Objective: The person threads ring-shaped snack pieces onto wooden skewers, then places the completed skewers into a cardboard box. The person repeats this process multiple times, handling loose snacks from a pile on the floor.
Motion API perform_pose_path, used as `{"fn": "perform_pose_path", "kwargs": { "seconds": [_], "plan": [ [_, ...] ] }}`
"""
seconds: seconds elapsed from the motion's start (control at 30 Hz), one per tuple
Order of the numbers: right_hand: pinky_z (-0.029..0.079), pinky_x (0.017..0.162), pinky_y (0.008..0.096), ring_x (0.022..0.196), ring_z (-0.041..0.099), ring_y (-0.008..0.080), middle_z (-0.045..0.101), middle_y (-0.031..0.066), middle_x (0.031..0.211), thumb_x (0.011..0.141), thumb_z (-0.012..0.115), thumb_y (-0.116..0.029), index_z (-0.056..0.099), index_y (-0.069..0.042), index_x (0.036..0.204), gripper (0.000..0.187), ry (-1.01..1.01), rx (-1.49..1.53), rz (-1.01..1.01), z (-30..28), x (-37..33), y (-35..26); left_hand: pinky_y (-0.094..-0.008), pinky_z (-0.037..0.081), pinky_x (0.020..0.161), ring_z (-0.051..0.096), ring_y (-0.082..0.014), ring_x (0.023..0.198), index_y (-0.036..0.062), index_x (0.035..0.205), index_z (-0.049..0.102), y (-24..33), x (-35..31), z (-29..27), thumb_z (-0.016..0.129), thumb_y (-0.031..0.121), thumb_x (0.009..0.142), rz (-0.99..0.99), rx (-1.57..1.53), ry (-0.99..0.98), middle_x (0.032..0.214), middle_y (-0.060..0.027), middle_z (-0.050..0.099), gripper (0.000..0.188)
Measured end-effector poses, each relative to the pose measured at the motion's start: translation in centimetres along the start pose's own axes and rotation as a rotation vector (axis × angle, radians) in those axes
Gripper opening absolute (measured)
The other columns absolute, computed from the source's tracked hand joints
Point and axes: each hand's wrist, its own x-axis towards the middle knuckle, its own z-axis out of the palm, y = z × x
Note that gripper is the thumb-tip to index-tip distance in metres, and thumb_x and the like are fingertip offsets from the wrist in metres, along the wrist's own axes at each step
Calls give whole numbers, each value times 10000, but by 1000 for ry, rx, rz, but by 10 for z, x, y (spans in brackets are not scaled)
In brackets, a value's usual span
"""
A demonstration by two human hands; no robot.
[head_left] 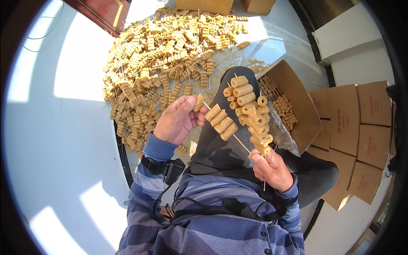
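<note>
My left hand (pixel 177 118) pinches a single tan tube-shaped roll (pixel 199 103) by the tip of a thin wooden skewer. Farther down that skewer sits a row of similar rolls (pixel 221 121), with bare stick below them. The lower end of the stick runs to my right hand (pixel 273 169), whose thumb and fingers are closed round it. The same hand grips a bunch of loaded skewers (pixel 256 123), fanned upward over my dark-trousered leg. Whether the single roll is threaded on the tip cannot be made out. How many sticks are in the right fist is hidden.
A large heap of skewered rolls (pixel 165 55) covers the floor ahead. At my right stands an open cardboard box (pixel 297 91) lined with clear plastic, holding stacked skewers. Closed cartons (pixel 345 121) are piled beyond it. A red panel (pixel 104 15) stands at the far left.
</note>
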Motion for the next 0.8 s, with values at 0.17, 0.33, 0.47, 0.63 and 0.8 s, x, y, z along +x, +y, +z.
{"fn": "perform_pose_path", "kwargs": {
  "seconds": [0.17, 0.33, 0.47, 0.63, 0.8],
  "plan": [
    [296, 474, 208, 523, 364, 30, 402, -61, 688, 1071, 495, -192, 483, -95, 1081, 98, -42, -51, -64, -7, -7, 3, -291, 536, 753, 634, -140, 803, 34, 1101, 579, 4, -5, 16, 561, 272, 1045, 5, 53, 14, 993, -87, 673, 246],
    [301, 474, 207, 519, 364, 29, 402, -62, 685, 1067, 504, -195, 477, -98, 1059, 101, -33, -69, -77, -10, -11, 4, -280, 527, 745, 632, -136, 798, 45, 1096, 569, 11, -10, 27, 562, 275, 1045, 30, 118, 32, 976, -73, 668, 235],
    [299, 471, 209, 516, 368, 30, 401, -63, 682, 1069, 496, -186, 477, -99, 1052, 90, -60, -35, -95, -11, -13, 5, -292, 540, 753, 639, -138, 800, 47, 1096, 565, 15, -14, 30, 559, 279, 1046, 28, 130, 43, 975, -74, 670, 237],
    [301, 468, 210, 516, 374, 29, 398, -64, 667, 1071, 492, -178, 477, -98, 1046, 85, -64, -37, -126, -12, -16, 5, -306, 553, 764, 646, -142, 805, 47, 1091, 566, 15, -16, 32, 554, 283, 1049, 19, 125, 40, 965, -78, 673, 240],
    [308, 466, 212, 513, 373, 31, 402, -63, 664, 1066, 502, -177, 475, -93, 1043, 91, -68, -74, -117, -13, -18, 4, -309, 555, 772, 648, -149, 821, 41, 1092, 572, 16, -16, 35, 551, 281, 1051, 38, 154, 0, 965, -88, 678, 245]
  ]
}}
